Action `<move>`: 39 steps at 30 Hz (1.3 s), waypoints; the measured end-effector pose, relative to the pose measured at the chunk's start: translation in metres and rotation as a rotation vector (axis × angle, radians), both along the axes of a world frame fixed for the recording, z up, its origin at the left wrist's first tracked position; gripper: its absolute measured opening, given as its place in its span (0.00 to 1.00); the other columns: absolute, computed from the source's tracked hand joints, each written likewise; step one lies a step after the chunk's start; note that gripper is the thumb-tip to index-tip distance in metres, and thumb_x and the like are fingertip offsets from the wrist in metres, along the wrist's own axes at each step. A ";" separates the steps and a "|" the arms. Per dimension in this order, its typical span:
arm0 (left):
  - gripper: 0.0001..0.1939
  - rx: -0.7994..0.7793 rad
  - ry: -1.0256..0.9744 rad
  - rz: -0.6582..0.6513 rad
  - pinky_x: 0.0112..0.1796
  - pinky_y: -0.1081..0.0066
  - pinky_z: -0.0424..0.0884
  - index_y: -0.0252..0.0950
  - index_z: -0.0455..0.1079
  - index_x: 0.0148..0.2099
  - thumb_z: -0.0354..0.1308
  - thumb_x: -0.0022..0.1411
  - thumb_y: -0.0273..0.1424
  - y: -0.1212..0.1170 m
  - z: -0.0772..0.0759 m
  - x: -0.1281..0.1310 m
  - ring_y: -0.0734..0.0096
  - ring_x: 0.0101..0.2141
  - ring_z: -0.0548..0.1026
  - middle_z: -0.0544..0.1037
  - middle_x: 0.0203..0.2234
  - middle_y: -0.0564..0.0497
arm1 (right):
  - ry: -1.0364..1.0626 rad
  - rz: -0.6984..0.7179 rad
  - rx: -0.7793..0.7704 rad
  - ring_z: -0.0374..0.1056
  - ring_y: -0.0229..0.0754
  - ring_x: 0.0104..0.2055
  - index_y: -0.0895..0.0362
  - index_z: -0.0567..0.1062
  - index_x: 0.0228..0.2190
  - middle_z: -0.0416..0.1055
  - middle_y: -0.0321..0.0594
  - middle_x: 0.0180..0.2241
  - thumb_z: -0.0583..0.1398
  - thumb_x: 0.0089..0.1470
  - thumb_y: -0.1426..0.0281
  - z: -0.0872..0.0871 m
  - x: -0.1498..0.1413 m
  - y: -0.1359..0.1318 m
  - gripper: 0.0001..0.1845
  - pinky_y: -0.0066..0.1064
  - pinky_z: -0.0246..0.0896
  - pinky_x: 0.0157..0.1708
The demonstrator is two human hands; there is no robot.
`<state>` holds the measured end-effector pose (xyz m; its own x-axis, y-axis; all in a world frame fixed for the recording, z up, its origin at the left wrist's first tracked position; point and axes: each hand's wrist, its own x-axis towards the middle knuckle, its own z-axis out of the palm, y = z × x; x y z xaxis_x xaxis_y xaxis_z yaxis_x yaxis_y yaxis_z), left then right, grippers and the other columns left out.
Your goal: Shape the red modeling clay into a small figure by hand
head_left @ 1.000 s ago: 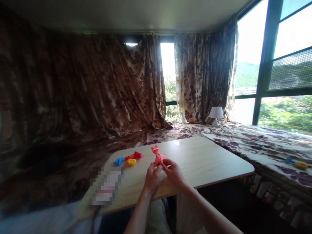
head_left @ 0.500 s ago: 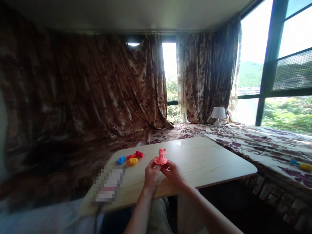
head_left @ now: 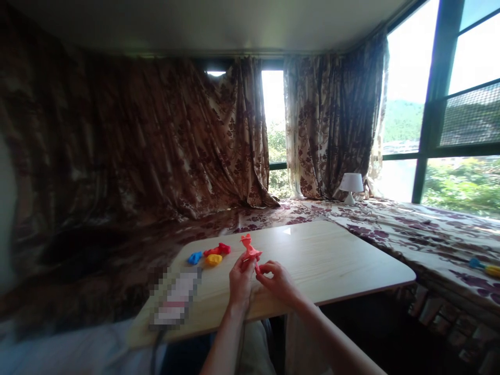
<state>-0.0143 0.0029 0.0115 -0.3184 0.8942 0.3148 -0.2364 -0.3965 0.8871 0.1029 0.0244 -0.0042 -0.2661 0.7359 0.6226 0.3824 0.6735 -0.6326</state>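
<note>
A coral-pink crumpled piece (head_left: pixel 250 247), soft-looking with a flared skirt-like middle and a frilled top, stands up from my left hand (head_left: pixel 240 278). The fingers of that hand are closed around its lower part. Just to the right, my right hand (head_left: pixel 275 278) has its fingers curled in a pinch at the bottom end of the same piece; the fingertips partly hide that end. Left of my hands, on the table (head_left: pixel 332 260), lie a blue lump (head_left: pixel 194 258), a yellow lump (head_left: pixel 213 260) and a red lump (head_left: pixel 217 250), close together.
A pixelated oblong object (head_left: pixel 175 299) with a dark cord lies at the table's left side. Beyond the table stretches a ledge covered in floral cloth (head_left: pixel 375 224), bearing a white lamp (head_left: pixel 350 187) and small blue and yellow items (head_left: pixel 490 269). Curtains (head_left: pixel 219 140) hang behind.
The coral-pink piece has shifted slightly left and up and now leans left. My right fingers have moved from beside its flared part to its lower end, curling more.
</note>
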 end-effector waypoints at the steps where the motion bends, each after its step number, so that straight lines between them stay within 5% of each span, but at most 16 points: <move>1: 0.17 -0.002 -0.016 0.027 0.37 0.71 0.69 0.32 0.72 0.41 0.61 0.48 0.33 0.000 0.000 0.000 0.68 0.35 0.75 0.79 0.34 0.46 | 0.009 -0.004 -0.008 0.66 0.39 0.31 0.55 0.78 0.29 0.73 0.37 0.26 0.60 0.48 0.71 0.000 0.000 0.000 0.06 0.30 0.59 0.34; 9: 0.18 -0.020 -0.085 0.090 0.35 0.70 0.70 0.32 0.71 0.40 0.63 0.45 0.31 0.003 -0.001 0.000 0.69 0.32 0.75 0.79 0.31 0.46 | 0.013 0.002 -0.018 0.67 0.41 0.34 0.56 0.77 0.29 0.74 0.38 0.29 0.60 0.46 0.69 -0.001 0.000 0.000 0.07 0.31 0.60 0.37; 13: 0.17 -0.005 -0.081 0.062 0.37 0.71 0.69 0.32 0.71 0.41 0.63 0.45 0.32 0.004 -0.002 -0.001 0.69 0.34 0.75 0.79 0.32 0.47 | 0.048 0.069 -0.126 0.67 0.39 0.28 0.57 0.77 0.28 0.74 0.37 0.25 0.57 0.48 0.70 -0.003 -0.001 0.002 0.08 0.30 0.60 0.31; 23: 0.19 -0.017 -0.057 0.051 0.41 0.69 0.68 0.34 0.71 0.40 0.65 0.41 0.29 0.006 -0.004 0.001 0.66 0.37 0.75 0.79 0.35 0.47 | 0.530 0.159 -0.261 0.70 0.43 0.34 0.58 0.75 0.31 0.76 0.41 0.30 0.62 0.43 0.65 -0.004 0.004 0.014 0.11 0.33 0.65 0.37; 31: 0.18 -0.016 -0.001 0.073 0.40 0.70 0.68 0.34 0.72 0.40 0.64 0.42 0.29 0.008 -0.009 0.001 0.68 0.36 0.74 0.78 0.33 0.50 | 0.562 0.141 -0.306 0.71 0.44 0.33 0.59 0.74 0.35 0.76 0.42 0.29 0.63 0.43 0.59 0.001 0.005 0.009 0.19 0.35 0.66 0.36; 39: 0.20 -0.056 -0.076 0.109 0.34 0.72 0.69 0.34 0.72 0.40 0.65 0.41 0.28 0.007 -0.008 0.000 0.71 0.31 0.74 0.78 0.29 0.51 | 0.349 0.154 -0.216 0.69 0.40 0.28 0.60 0.75 0.25 0.75 0.40 0.26 0.61 0.46 0.67 0.000 0.001 0.003 0.08 0.30 0.64 0.31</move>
